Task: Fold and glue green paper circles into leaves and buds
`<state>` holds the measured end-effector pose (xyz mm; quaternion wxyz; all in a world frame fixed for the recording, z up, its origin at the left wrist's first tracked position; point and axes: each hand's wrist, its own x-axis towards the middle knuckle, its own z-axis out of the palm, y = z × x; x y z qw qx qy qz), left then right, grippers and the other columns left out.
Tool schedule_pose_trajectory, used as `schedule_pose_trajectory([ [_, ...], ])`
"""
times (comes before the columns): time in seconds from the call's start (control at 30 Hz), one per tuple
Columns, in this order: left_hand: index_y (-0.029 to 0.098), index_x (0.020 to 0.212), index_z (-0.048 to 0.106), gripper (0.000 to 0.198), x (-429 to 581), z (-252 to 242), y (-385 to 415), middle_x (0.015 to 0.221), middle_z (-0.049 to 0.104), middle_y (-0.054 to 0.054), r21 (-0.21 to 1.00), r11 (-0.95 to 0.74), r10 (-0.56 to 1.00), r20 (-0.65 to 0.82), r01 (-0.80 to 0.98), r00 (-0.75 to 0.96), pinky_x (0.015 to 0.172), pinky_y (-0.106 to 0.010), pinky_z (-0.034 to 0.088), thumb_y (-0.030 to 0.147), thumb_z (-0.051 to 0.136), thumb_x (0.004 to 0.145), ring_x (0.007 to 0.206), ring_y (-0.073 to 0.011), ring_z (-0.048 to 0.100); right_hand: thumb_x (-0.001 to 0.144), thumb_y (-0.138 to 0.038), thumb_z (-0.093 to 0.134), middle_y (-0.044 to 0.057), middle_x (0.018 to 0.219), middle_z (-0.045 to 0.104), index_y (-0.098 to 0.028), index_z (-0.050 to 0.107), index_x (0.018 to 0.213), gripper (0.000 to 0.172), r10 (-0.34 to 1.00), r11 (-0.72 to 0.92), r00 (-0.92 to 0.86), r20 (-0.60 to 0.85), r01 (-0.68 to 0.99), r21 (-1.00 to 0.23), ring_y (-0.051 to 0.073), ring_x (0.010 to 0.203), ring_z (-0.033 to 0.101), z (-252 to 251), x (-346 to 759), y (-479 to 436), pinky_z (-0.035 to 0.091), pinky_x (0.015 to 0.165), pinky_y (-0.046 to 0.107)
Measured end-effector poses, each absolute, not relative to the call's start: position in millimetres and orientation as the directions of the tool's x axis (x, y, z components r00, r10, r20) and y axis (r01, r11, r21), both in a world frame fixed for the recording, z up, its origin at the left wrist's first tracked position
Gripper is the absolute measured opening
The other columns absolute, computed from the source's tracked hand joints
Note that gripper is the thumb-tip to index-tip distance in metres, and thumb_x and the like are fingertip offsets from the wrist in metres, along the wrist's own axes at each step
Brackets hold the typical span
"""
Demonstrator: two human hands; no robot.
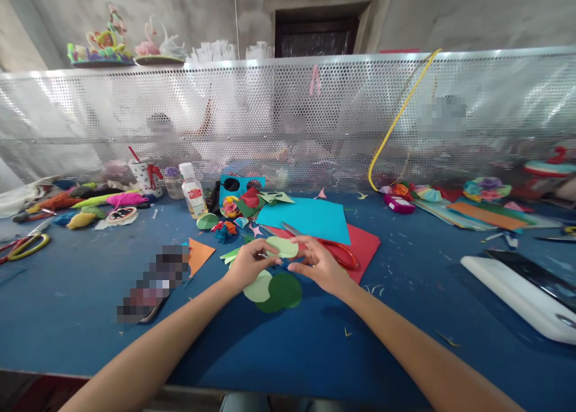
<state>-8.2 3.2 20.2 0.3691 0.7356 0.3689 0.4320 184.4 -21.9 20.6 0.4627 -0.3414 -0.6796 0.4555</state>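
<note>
I watch the left hand (249,265) pinch the left edge of a pale green round paper disc (282,247) over the blue table (315,358); the right hand (326,273) touches its right edge, its grip I cannot tell. Nearer, a light green paper circle (256,288) overlaps a dark green paper circle (288,293); farther right lie red-handled metal scissors (351,256).

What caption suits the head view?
Pale-green paper disc held in the left hand, right hand at its edge, above a blue table.
</note>
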Motion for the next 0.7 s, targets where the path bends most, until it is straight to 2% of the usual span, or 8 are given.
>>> schedule_pose_trajectory([
  [0.13,0.013,0.072,0.061,0.023,-5.4,26.0,-1.8,0.071,0.057,-0.003,0.917,-0.374,0.894,0.317,0.139,0.318,0.056,-0.023,0.045,0.034,0.068,0.065,0.062,-0.0118,0.054,0.066,-0.031,0.069,0.009,0.123,0.044,-0.026,0.037,0.102,0.049,0.903,0.342,-0.268,0.336,-0.025,-0.939,0.018,0.087,0.060,16.5,182.4,-20.8,0.049,0.068,0.031],
  [0.2,0.013,0.072,0.061,0.022,-4.6,28.8,-5.5,0.070,0.056,-0.002,0.912,-0.385,0.885,0.320,0.143,0.339,0.055,-0.022,0.044,0.033,0.066,0.067,0.062,-0.0115,0.054,0.065,-0.032,0.070,0.008,0.114,0.052,-0.026,0.034,0.100,0.051,0.918,0.291,-0.256,0.302,-0.081,-0.953,0.016,0.081,0.061,14.6,180.9,-20.3,0.048,0.067,0.030],
  [0.27,0.014,0.072,0.062,0.019,-4.4,30.7,-9.1,0.073,0.056,-0.002,0.883,-0.438,0.854,0.350,0.168,0.384,0.053,-0.020,0.042,0.033,0.065,0.069,0.064,-0.0111,0.053,0.068,-0.034,0.067,0.005,0.094,0.061,-0.024,0.036,0.100,0.046,0.930,0.222,-0.276,0.242,-0.105,-0.969,0.015,0.073,0.061,14.1,179.3,-20.6,0.047,0.064,0.029],
  [0.33,0.014,0.070,0.061,0.017,-4.2,31.4,-11.7,0.076,0.055,-0.002,0.853,-0.486,0.824,0.374,0.190,0.427,0.052,-0.019,0.041,0.031,0.064,0.071,0.065,-0.0105,0.053,0.070,-0.036,0.065,0.002,0.079,0.062,-0.021,0.042,0.100,0.041,0.939,0.169,-0.286,0.190,-0.097,-0.981,0.015,0.067,0.060,14.8,177.5,-21.7,0.046,0.060,0.028],
  [0.47,0.014,0.069,0.056,0.019,-2.5,29.2,-12.3,0.084,0.056,-0.003,0.873,-0.450,0.856,0.361,0.187,0.370,0.052,-0.018,0.042,0.031,0.065,0.070,0.069,-0.0104,0.055,0.069,-0.036,0.066,0.002,0.077,0.061,-0.018,0.051,0.096,0.035,0.954,0.141,-0.249,0.164,-0.105,-0.984,0.014,0.066,0.059,17.2,174.8,-24.4,0.046,0.060,0.027],
  [0.57,0.016,0.074,0.044,0.030,0.5,26.2,-10.1,0.088,0.058,-0.002,0.944,-0.330,0.901,0.311,0.010,0.303,0.053,-0.019,0.045,0.029,0.070,0.065,0.067,-0.0102,0.057,0.068,-0.034,0.067,0.002,0.079,0.060,-0.017,0.053,0.092,0.033,0.969,0.131,-0.195,0.155,-0.127,-0.983,0.012,0.064,0.057,17.5,174.2,-25.8,0.047,0.061,0.027],
  [0.63,0.018,0.081,0.040,0.037,2.7,24.1,-8.7,0.084,0.060,-0.001,0.961,-0.251,0.904,0.276,-0.118,0.326,0.055,-0.021,0.048,0.025,0.071,0.063,0.065,-0.0100,0.058,0.067,-0.032,0.068,0.001,0.077,0.060,-0.018,0.053,0.091,0.031,0.974,0.124,-0.175,0.145,-0.126,-0.984,0.012,0.063,0.057,16.6,174.5,-26.5,0.046,0.062,0.026],
  [0.7,0.018,0.088,0.040,0.040,4.5,21.7,-7.7,0.077,0.062,-0.001,0.970,-0.187,0.895,0.234,-0.157,0.379,0.056,-0.021,0.049,0.022,0.071,0.063,0.063,-0.0102,0.059,0.066,-0.030,0.069,-0.001,0.075,0.060,-0.018,0.053,0.091,0.032,0.976,0.116,-0.170,0.136,-0.125,-0.985,0.011,0.062,0.056,15.1,175.0,-26.9,0.046,0.062,0.026],
])
